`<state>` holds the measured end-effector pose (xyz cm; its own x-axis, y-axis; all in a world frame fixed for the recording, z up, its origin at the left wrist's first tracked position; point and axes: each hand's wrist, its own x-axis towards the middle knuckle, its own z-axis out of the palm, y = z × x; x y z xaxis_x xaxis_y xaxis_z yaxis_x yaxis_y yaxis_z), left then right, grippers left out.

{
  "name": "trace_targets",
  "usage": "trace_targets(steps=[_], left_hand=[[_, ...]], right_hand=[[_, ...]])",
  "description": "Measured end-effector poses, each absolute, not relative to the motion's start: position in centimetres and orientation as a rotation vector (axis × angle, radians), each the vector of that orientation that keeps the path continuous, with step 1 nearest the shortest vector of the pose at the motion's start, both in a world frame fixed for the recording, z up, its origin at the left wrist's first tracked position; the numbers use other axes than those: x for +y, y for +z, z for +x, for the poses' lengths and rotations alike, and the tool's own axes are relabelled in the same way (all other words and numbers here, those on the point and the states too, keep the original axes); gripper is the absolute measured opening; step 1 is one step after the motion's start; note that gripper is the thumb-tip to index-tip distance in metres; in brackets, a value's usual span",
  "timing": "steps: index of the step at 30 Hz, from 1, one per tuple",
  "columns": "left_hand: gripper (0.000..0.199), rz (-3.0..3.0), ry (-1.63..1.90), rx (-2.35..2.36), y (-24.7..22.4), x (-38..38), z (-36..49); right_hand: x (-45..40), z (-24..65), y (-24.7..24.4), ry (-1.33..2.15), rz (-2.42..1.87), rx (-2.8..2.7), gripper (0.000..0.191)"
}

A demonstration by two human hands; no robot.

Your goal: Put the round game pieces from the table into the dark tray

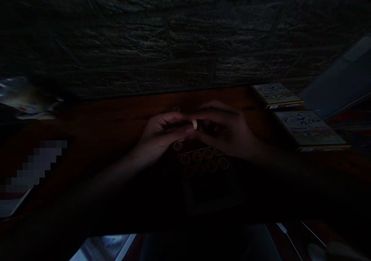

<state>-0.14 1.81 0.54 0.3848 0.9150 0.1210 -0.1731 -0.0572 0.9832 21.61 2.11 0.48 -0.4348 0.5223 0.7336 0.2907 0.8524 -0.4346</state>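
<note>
A pale round Chinese chess piece (194,124), turned edge-on, is pinched above the wooden table. My left hand (158,133) closes on it from the left with thumb and fingers. From the right, the thumb and forefinger of my right hand (232,131) also meet at the piece. Just below my hands is a shallow tray (214,208) with rows of round chess pieces (197,156) in its far part. One loose chess piece (177,145) lies beside the tray's far left corner, and another loose piece (176,109) lies behind my left fingers. Darkness hides much of the tray.
Two flat boxes with printed lids, a farther box (276,92) and a nearer box (310,127), lie at the right. A clear plastic bag (26,96) sits at the left, above a phone-like object (17,203). A rough brick wall (185,33) rises behind the table.
</note>
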Motion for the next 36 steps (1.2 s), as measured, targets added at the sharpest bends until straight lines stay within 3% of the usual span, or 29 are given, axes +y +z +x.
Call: trace_targets(steps=[20, 29, 33, 36], left_hand=[[0.017, 1.352, 0.98, 0.772, 0.59, 1.46, -0.04], [0.061, 1.298, 1.046, 0.759, 0.42, 1.89, -0.43], [0.056, 1.304, 1.034, 0.709, 0.28, 2.05, -0.36], [0.034, 1.339, 1.029, 0.723, 0.37, 1.94, -0.15]], right_hand=[[2.15, 21.54, 0.01, 0.223, -0.524, -2.091, 0.028], [2.5, 21.83, 0.07, 0.302, -0.557, -2.096, 0.026], [2.42, 21.88, 0.18, 0.302, -0.568, -2.105, 0.021], [2.36, 21.81, 0.3, 0.293, -0.542, -2.084, 0.021]])
